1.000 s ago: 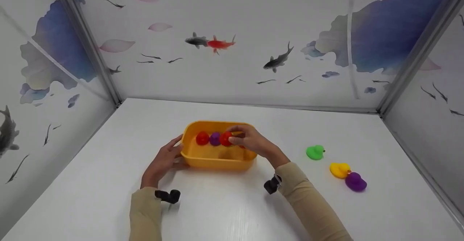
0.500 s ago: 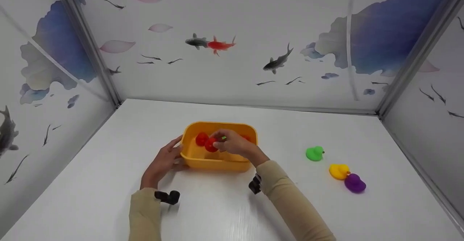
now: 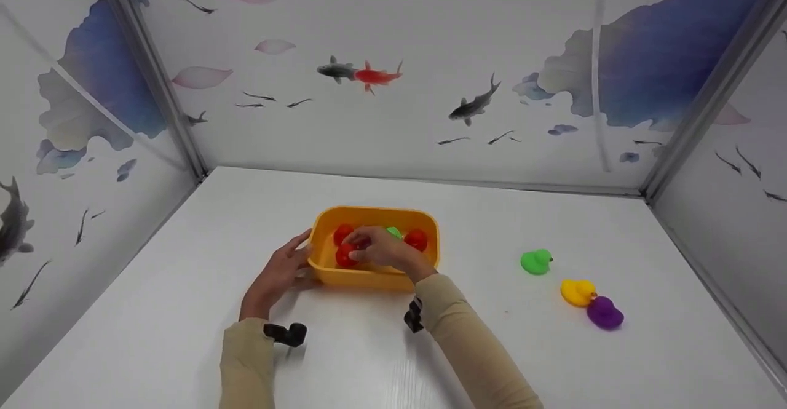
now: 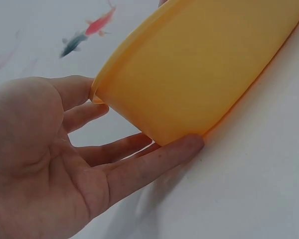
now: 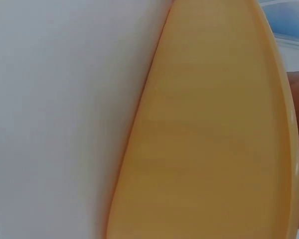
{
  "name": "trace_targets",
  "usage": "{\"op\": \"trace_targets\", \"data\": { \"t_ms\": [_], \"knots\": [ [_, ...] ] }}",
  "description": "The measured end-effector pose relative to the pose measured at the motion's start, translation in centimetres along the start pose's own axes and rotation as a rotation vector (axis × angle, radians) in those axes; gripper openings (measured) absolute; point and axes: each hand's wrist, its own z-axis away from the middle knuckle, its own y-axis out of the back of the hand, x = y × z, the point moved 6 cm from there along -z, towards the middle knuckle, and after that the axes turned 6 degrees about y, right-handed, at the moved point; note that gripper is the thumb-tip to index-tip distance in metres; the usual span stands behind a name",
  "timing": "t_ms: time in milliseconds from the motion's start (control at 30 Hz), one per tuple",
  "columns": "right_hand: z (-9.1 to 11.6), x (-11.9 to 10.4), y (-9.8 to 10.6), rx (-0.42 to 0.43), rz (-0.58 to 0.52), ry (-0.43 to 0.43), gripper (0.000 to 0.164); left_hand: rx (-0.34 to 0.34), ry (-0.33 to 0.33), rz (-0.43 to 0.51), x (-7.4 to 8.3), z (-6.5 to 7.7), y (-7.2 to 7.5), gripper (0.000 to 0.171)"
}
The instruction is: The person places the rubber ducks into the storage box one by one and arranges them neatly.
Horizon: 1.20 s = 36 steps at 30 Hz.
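Observation:
A yellow plastic bin [image 3: 369, 280] stands on the white table. My left hand [image 3: 278, 273] rests against its left end; in the left wrist view the spread, mostly straight fingers touch the rim and lower side of the bin wall [image 4: 189, 69]. Over the inside of the bin, my right hand [image 3: 386, 249] pinches a round red toy [image 3: 346, 256] between thumb and fingers. A second red toy [image 3: 343, 233] lies just behind it. Toward the right end are a third red toy [image 3: 416, 240] and a partly hidden green toy [image 3: 393, 232]. The right wrist view shows mostly the bin's outer wall [image 5: 209, 124].
Right of the bin, a green toy duck [image 3: 537, 262], a yellow toy duck [image 3: 578, 292] and a purple toy duck [image 3: 605, 313] sit on the table. Printed white panels [image 3: 393, 138] enclose the back and sides.
My right hand has moved left and slightly down inside the bin with the red toy. The green toy and right-hand red toy have come into view. My left hand has stayed put.

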Motion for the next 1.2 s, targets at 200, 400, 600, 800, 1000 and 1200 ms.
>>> {"op": "trace_targets", "data": {
  "t_ms": [200, 400, 600, 800, 1000, 1200],
  "knots": [
    [-0.4, -0.1, -1.1, 0.018, 0.038, -0.019, 0.024, 0.005, -0.001, -0.012, -0.1, 0.1, 0.3, 0.056],
    [-0.8, -0.6, -2.1, -0.007, 0.121, -0.040, 0.029, 0.025, 0.014, -0.009, -0.4, 0.3, 0.3, 0.057],
    [-1.2, -1.0, -2.3, 0.006, 0.130, -0.057, 0.030, 0.019, 0.016, -0.018, -0.2, 0.3, 0.1, 0.058],
    [-1.6, -0.8, -2.3, 0.029, 0.081, -0.045, 0.029, 0.019, 0.021, -0.016, 0.0, 0.3, -0.1, 0.058],
    [-1.3, -0.6, -1.8, 0.019, 0.085, -0.019, 0.030, 0.016, 0.018, -0.021, -0.1, 0.2, -0.1, 0.057],
    [-0.2, -1.5, -0.2, -0.005, 0.081, 0.054, 0.030, 0.019, 0.022, -0.010, -0.2, -0.1, 0.1, 0.058]
  ]
}}
